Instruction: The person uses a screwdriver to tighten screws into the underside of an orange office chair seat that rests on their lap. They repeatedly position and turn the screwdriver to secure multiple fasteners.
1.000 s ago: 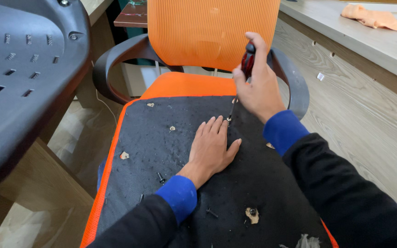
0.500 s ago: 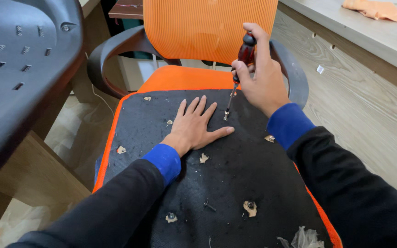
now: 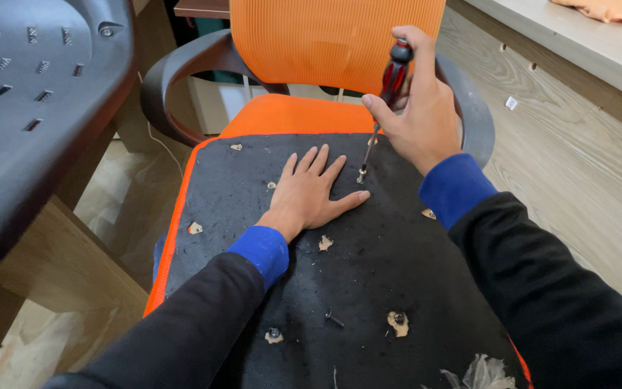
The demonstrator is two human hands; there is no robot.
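An upturned seat with a black fabric underside and orange edging lies on an orange office chair. My left hand rests flat on the black surface, fingers spread. My right hand grips a screwdriver with a red and black handle, held nearly upright. Its tip meets a screw in the black surface just right of my left fingers.
A loose black screw and torn holes with wood showing dot the black surface. A grey plastic chair part looms at left. A wooden bench with an orange cloth runs along the right, over a wood floor.
My view has moved closer over the seat. My left hand slid farther up toward the screw. My right hand brought the screwdriver tip down onto the screw.
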